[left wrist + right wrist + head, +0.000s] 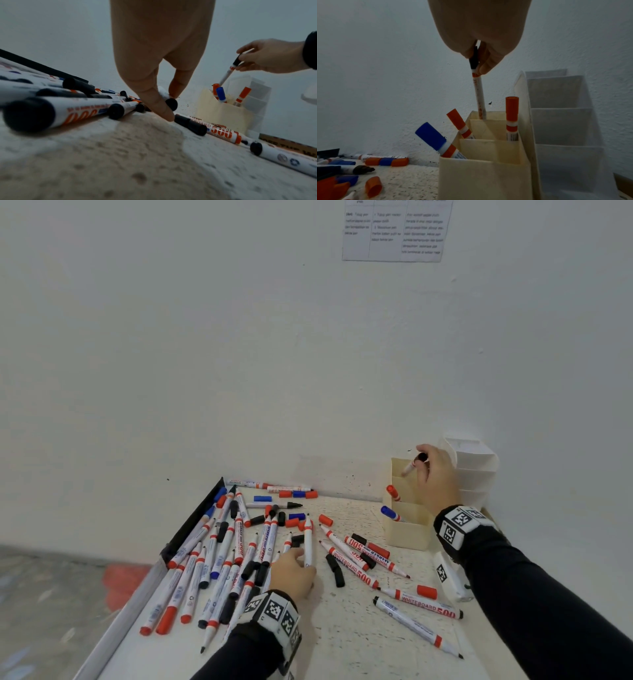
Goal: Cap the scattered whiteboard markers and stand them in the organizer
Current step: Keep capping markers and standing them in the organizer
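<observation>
Many whiteboard markers [219, 563] and loose caps [325, 520] lie scattered on the white table [349, 645]. My left hand [301, 558] pinches the rear end of an uncapped white marker [308, 537] whose tip points away from me; the left wrist view shows its black end [171, 103] between thumb and finger. My right hand [423, 462] holds a black-capped marker [479, 94] by its cap, upright, with its lower end inside the back compartment of the cream organizer [484, 175]. Two red-capped markers [511, 112] and a blue-capped one [433, 136] stand in it.
A taller white organizer [476, 467] stands behind the cream one, against the wall. A black strip [198, 518] borders the table's left edge, beyond which the floor drops away. A white device [448, 577] with a printed tag lies under my right forearm.
</observation>
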Demonstrator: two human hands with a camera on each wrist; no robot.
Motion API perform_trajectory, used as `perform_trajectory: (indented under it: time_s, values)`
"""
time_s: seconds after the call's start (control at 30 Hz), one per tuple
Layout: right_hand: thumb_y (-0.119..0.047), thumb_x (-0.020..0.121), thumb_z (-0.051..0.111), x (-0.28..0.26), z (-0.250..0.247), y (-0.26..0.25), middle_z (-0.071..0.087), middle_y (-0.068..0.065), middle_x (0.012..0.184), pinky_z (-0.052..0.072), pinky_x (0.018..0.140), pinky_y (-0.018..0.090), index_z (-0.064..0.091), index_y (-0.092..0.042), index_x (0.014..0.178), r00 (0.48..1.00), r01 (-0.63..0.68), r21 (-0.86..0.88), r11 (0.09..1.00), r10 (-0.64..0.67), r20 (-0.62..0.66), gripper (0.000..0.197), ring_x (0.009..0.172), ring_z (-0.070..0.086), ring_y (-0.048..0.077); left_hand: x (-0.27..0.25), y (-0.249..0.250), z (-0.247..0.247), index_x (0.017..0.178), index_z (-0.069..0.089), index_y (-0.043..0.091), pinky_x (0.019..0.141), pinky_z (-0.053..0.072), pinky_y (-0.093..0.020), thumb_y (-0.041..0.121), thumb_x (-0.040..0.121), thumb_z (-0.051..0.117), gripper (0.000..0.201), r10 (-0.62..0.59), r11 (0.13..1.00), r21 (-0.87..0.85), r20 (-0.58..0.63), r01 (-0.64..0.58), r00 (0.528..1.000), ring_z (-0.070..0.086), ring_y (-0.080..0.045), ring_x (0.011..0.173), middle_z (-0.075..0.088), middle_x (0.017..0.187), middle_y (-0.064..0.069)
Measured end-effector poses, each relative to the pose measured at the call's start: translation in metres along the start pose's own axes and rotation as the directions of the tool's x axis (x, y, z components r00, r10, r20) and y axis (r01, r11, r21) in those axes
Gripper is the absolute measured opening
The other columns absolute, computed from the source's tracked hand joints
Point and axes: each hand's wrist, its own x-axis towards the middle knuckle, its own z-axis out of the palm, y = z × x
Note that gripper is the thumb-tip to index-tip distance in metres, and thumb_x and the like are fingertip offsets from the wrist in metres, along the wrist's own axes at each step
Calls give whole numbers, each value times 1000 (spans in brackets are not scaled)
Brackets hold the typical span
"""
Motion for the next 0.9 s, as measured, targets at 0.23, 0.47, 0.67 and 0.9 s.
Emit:
perform_trajectory:
  time_s: [0.23, 0.47, 0.67, 0.9]
  values:
    - [-10, 94, 40, 22, 29, 16, 61, 15, 114, 43, 92, 36, 53, -5, 117, 958, -136, -249, 959, 191, 215, 27, 103, 55, 31, 6, -5, -22, 132, 46, 15, 58, 55, -22, 7, 88, 54, 45, -46, 987, -154, -2, 45, 999, 62, -14, 69, 53, 120, -8]
    - [-21, 89, 41, 10, 40, -1, 58, 4, 115, 38, 94, 37, 59, -13, 107, 942, 89, -526, 846, 101, 321, 27, 107, 50, 24, 5, -11, -38, 129, 47, 16, 48, 51, -19, 11, 88, 55, 42, -38, 981, -192, -30, 31, 999, 59, -11, 62, 59, 95, 0]
    - [-22, 90, 55, -42, 51, -65, 59, 0, 80, 39, 53, 16, 58, -11, 97, 649, -103, -289, 952, 285, 705, 13, 61, 50, 8, -3, -9, -40, 132, 40, 14, 62, 54, -29, 14, 93, 46, 39, -60, 971, -235, -68, 42, 996, 57, -16, 66, 51, 85, 3]
    - [-30, 82, 66, -104, 84, -67, 56, 9, 108, 35, 54, 13, 52, -7, 125, 448, 198, -518, 832, 393, 803, 50, 82, 48, 13, -15, -23, -42, 104, 50, 8, 58, 35, -23, 21, 99, 32, 23, 41, 985, -160, -161, -68, 986, 42, -11, 65, 47, 77, -1]
